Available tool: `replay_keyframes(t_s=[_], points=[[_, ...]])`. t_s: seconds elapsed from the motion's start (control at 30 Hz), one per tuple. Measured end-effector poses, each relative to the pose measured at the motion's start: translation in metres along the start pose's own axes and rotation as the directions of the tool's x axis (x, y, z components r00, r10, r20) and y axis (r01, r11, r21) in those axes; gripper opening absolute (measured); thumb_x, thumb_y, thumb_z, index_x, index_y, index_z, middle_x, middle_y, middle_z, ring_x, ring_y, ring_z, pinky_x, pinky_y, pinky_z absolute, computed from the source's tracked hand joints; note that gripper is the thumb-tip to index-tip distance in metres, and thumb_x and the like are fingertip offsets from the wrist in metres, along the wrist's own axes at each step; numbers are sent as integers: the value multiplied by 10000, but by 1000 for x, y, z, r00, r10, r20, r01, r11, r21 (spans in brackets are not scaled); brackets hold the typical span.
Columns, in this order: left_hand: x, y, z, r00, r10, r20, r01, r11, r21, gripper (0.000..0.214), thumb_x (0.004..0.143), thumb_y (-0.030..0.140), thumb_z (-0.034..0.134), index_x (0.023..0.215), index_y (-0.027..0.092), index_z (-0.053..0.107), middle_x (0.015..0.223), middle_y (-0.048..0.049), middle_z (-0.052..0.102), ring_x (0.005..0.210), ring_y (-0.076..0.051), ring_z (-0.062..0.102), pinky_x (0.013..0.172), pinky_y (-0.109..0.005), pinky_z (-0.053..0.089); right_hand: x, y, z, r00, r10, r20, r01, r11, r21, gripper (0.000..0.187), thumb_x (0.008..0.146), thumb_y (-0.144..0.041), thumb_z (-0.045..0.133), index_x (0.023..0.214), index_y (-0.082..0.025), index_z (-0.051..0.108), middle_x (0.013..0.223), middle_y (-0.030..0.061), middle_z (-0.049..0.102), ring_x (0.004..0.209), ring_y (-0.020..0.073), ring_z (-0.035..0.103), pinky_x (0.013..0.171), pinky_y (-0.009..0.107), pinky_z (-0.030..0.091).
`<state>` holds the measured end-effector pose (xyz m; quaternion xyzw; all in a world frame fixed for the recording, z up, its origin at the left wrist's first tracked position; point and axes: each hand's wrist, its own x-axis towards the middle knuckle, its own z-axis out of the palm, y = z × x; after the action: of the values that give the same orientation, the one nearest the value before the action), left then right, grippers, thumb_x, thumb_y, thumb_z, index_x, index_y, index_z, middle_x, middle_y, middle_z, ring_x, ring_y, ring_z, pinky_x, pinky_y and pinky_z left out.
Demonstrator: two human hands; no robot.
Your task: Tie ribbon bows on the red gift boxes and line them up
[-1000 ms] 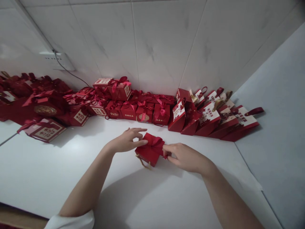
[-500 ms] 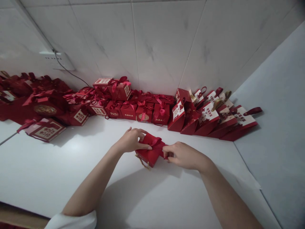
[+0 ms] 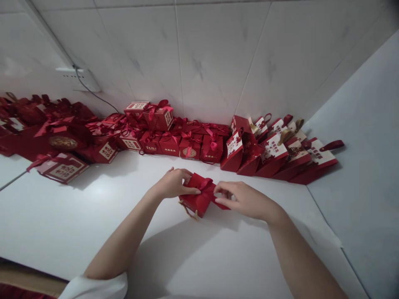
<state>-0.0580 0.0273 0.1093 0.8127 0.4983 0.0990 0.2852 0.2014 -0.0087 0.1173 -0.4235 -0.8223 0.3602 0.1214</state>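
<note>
A small red gift box (image 3: pixel 199 204) with a twisted gold cord handle (image 3: pixel 188 211) lies on the white table. A red ribbon bow (image 3: pixel 206 183) is tied across its top. My left hand (image 3: pixel 175 182) grips the box from the left, its thumb pressed on top beside the bow and its other fingers behind the far side. To the right of the bow is my right hand (image 3: pixel 241 198), its thumb and fingers apart. Under its fingertips a red tail or flap (image 3: pixel 222 203) sticks out to the right; whether a finger touches it I cannot tell.
Red boxes with ribbon bows (image 3: pixel 170 142) stand in rows along the tiled wall. Red triangular boxes with loop handles (image 3: pixel 274 151) stand at the back right. More red boxes (image 3: pixel 64 139) are heaped at the left, below a power socket (image 3: pixel 81 79) with a cable.
My right hand's thumb and fingers have spread from a pinch beside the bow, leaving the red tail or flap more exposed. My left hand keeps its grip on the box.
</note>
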Motion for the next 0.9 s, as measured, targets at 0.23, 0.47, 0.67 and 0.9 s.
replay_keyframes(t_s=[0.23,0.47,0.67,0.9], points=[[1,0,1,1000,-11,4,11,1000,-11,577,682,674,664,523,169,433,715,-5,596,638,-137,478,701,-290,370,10,15,4,973,157,-170,-168,984,-55,295,954,-445,431,851,-225,597,921,42,645,793,192,589,693,289,384],[3,-4,3,997,-70,21,70,998,-7,604,671,674,677,529,176,368,695,6,579,614,-134,465,629,-275,331,10,15,5,985,-10,174,0,998,57,297,922,-344,489,674,-197,558,657,-21,573,618,131,490,596,251,326],[3,-1,2,997,-71,11,71,997,30,602,675,673,677,518,173,379,734,-3,606,637,-141,491,635,-271,343,10,15,5,957,-96,272,76,993,85,269,904,-325,516,677,-189,566,643,-30,552,590,112,459,592,243,322],[3,-5,0,998,-51,29,53,997,-51,562,682,638,693,542,178,402,799,-15,652,715,-170,556,670,-285,395,11,13,6,931,-86,354,69,996,61,284,886,-357,543,668,-185,602,629,-24,566,583,115,474,579,250,321]])
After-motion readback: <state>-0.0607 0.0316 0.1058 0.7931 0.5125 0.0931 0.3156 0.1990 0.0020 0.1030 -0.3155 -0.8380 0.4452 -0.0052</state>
